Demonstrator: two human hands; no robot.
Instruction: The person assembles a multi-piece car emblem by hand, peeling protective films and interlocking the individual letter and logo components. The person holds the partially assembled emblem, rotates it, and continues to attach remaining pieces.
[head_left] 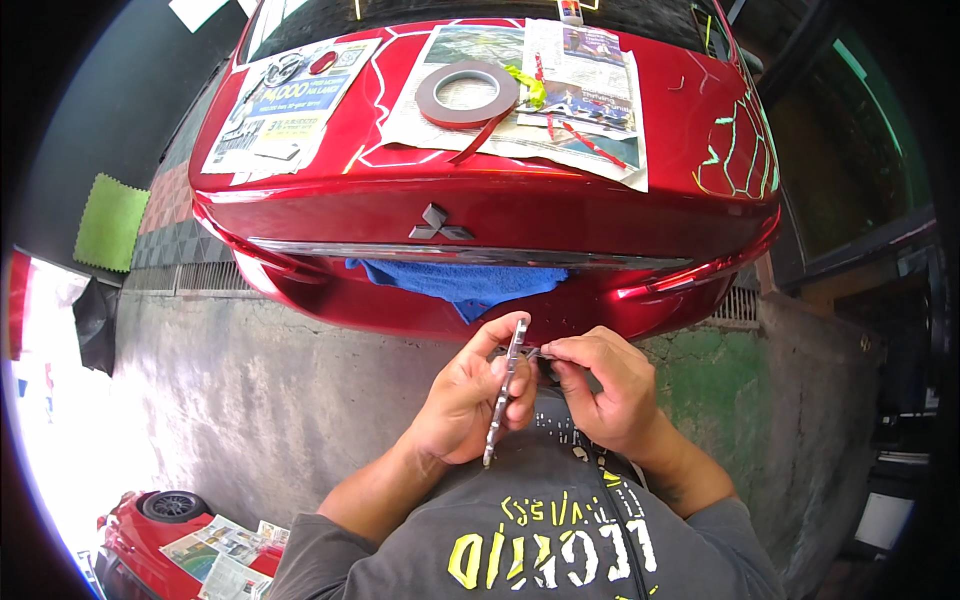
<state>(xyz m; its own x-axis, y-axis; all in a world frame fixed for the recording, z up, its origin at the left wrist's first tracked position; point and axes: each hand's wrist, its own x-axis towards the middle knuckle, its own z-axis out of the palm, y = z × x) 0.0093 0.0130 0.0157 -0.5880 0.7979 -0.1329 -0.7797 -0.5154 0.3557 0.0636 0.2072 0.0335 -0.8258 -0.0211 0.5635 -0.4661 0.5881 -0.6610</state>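
My left hand (462,398) is closed around a long, narrow silver strip-like piece (502,402), held upright in front of my chest and seen almost edge-on. Its edge looks uneven, and its face is hidden from this angle. Close to its upper end, my right hand (612,385) pinches with thumb and forefinger. A small greyish bit shows at those fingertips, too small to name. Both hands are just short of the red car's rear, below a blue cloth (465,284) that hangs under the chrome trim.
On the red trunk lid (330,200) lie newspaper sheets (590,60), a roll of red-edged tape (508,92), red tape strips (595,148) and a crumpled lime strip (527,88). A dark three-part emblem (440,226) sits on the trunk's rear face. Another red car (140,545) stands at lower left.
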